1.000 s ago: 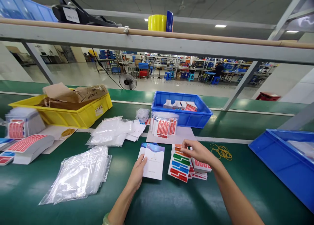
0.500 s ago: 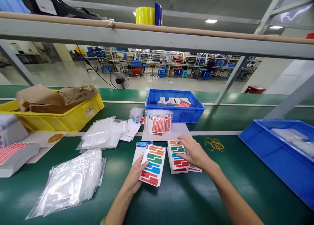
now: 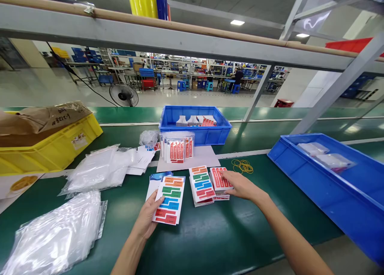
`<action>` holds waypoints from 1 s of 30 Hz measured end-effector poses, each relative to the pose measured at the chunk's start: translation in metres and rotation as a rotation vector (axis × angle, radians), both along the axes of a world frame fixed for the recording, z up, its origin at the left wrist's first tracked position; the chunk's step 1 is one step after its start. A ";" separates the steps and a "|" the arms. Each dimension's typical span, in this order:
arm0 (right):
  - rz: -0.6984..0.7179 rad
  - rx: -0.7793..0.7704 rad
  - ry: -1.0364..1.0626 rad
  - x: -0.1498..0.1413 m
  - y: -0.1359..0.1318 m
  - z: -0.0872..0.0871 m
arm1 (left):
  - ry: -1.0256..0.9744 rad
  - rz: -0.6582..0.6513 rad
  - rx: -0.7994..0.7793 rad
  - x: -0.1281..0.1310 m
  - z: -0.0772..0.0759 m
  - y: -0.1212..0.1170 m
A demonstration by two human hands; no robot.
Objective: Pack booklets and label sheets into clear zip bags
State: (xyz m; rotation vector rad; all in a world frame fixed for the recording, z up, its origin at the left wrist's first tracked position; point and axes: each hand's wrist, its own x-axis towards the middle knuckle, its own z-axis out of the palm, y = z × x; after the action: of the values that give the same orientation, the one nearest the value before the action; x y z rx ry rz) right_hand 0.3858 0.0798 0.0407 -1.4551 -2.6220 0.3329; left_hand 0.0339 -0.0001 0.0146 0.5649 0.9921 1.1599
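My left hand [image 3: 147, 218] is closed on a label sheet [image 3: 169, 199] with orange, green, blue and red shapes. Behind that sheet shows a white card [image 3: 153, 185] with a blue top edge; whether the hand also grips it I cannot tell. My right hand [image 3: 244, 185] reaches in from the right, thumb and fingers apart, fingertips touching a stack of red label sheets [image 3: 220, 178]. Immediately left of that stack lies a stack of multicoloured label sheets [image 3: 202, 185], which no hand touches.
Clear bags [image 3: 57, 231] lie at left, more bags [image 3: 93, 167] behind them. Bagged red labels [image 3: 177, 151] stand on a white sheet [image 3: 207, 157] before a blue bin [image 3: 195, 135]. Rubber bands [image 3: 242, 166], a right-hand blue bin [image 3: 315, 183] and a yellow bin [image 3: 54, 155] flank them.
My right hand has moved off the multicoloured stack onto the red stack, uncovering both. My left hand still holds its sheet. The camera view has turned to the right.
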 end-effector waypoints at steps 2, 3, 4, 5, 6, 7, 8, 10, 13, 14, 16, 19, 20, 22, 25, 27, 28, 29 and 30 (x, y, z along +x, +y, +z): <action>-0.029 -0.025 0.045 0.003 0.013 0.003 | 0.006 0.000 0.000 0.000 0.000 0.000; -0.056 -0.040 0.065 0.004 0.021 0.004 | 0.005 -0.006 0.003 0.001 0.000 -0.001; -0.082 -0.062 0.082 0.005 0.030 0.004 | 0.002 -0.015 0.006 0.001 -0.001 -0.001; -0.103 -0.093 0.096 0.006 0.039 0.005 | 0.001 -0.018 0.009 0.000 -0.001 -0.001; -0.115 -0.133 0.109 0.007 0.046 0.005 | 0.002 -0.011 0.010 0.000 -0.002 -0.001; -0.117 -0.176 0.122 0.008 0.053 0.005 | 0.002 -0.002 0.009 0.000 -0.003 -0.001; -0.111 -0.218 0.137 0.009 0.059 0.005 | 0.001 0.008 0.008 -0.001 -0.004 0.000; -0.096 -0.282 0.176 0.009 0.065 0.005 | -0.002 0.021 0.008 -0.002 -0.005 0.000; -0.109 -0.314 0.260 0.009 0.068 0.002 | -0.010 0.014 0.016 -0.005 -0.008 0.001; -0.126 -0.306 0.295 0.009 0.068 0.000 | -0.013 0.012 0.016 -0.006 -0.008 0.001; -0.174 -0.259 0.377 0.008 0.068 -0.002 | -0.020 0.013 0.014 -0.007 -0.008 0.001; -0.239 -0.177 0.513 0.001 0.061 0.003 | -0.022 0.041 0.005 -0.006 -0.007 0.001; -0.256 -0.162 0.555 -0.004 0.056 0.007 | -0.026 0.056 0.006 -0.005 -0.008 0.001; -0.269 -0.161 0.622 -0.021 0.040 0.017 | -0.041 0.093 0.021 -0.003 -0.010 0.002; -0.192 -0.255 0.704 -0.067 0.006 0.030 | -0.061 0.141 0.068 0.002 -0.013 0.002; -0.044 -0.357 0.775 -0.106 -0.018 0.030 | -0.059 0.146 0.096 0.006 -0.014 0.000; 0.014 -0.327 0.801 -0.126 -0.029 0.027 | -0.060 0.145 0.111 0.008 -0.013 -0.003; 0.047 -0.239 0.796 -0.144 -0.038 0.023 | -0.059 0.133 0.129 0.009 -0.012 -0.006; 0.037 -0.122 0.761 -0.159 -0.045 0.018 | -0.050 0.102 0.148 0.010 -0.010 -0.010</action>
State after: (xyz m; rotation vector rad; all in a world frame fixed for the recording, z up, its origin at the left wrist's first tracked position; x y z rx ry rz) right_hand 0.2264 0.0343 0.0592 -1.0187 -2.0283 0.8637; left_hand 0.0440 -0.0103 0.0048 0.6053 0.9054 1.3405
